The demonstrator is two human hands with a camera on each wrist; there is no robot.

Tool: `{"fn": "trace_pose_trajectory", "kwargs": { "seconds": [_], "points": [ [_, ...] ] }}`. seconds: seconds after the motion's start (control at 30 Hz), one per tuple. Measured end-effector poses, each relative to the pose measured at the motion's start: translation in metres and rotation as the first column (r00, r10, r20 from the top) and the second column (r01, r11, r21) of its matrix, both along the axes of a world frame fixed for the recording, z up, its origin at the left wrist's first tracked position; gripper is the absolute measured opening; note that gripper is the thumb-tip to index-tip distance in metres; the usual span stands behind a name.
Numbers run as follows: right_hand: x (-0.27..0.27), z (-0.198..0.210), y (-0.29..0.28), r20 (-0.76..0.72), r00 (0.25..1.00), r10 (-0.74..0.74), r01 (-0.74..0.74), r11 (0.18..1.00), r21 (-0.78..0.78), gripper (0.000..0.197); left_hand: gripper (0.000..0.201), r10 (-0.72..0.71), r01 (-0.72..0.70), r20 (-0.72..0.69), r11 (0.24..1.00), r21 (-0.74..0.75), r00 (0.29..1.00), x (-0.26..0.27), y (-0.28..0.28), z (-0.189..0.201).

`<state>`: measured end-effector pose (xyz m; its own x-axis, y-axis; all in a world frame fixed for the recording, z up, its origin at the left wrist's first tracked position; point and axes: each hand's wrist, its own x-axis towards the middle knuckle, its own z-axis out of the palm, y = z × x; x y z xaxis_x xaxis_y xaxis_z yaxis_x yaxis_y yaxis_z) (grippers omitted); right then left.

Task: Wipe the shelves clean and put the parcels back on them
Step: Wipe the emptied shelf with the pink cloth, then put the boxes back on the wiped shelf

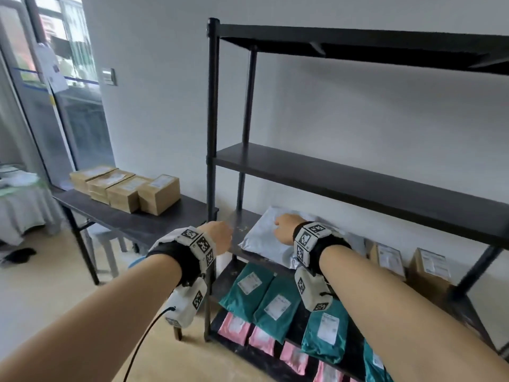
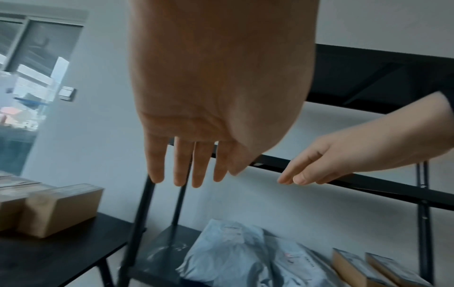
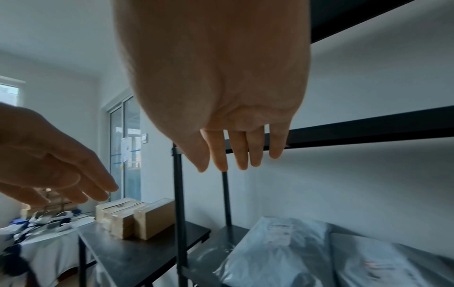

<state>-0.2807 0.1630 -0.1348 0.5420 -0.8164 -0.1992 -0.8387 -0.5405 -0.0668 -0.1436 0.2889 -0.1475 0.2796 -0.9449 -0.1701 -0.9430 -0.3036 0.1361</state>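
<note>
Reaching hands: left hand (image 2: pixel 186 163) and right hand (image 3: pixel 243 147), fingers straight, holding nothing.
Grey bag (image 1: pixel 264 232): on the shelf (image 1: pixel 242 221), below both hands.
Feel: likely soft, light, slippery (grab two edges).

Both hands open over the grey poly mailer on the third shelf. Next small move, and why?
Probably lower both hands onto the left grey plastic mailer bag and grip its edges to lift it off. The left hand and right hand hover open, holding nothing, and pale dust shows on the bare black shelf board beside it.
</note>
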Motion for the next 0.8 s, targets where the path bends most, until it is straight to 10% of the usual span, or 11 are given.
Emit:
{"fn": "trace_pose_trajectory", "kwargs": {
  "seconds": [0.8],
  "points": [
    [0.416,-0.094,-0.086,0.1,0.981,0.167,-0.187,0.951,0.247,0.043,0.036,0.395,-0.389,-0.114,0.919,0.065,0.912,0.407,-0.056,-0.081]
  ]
}}
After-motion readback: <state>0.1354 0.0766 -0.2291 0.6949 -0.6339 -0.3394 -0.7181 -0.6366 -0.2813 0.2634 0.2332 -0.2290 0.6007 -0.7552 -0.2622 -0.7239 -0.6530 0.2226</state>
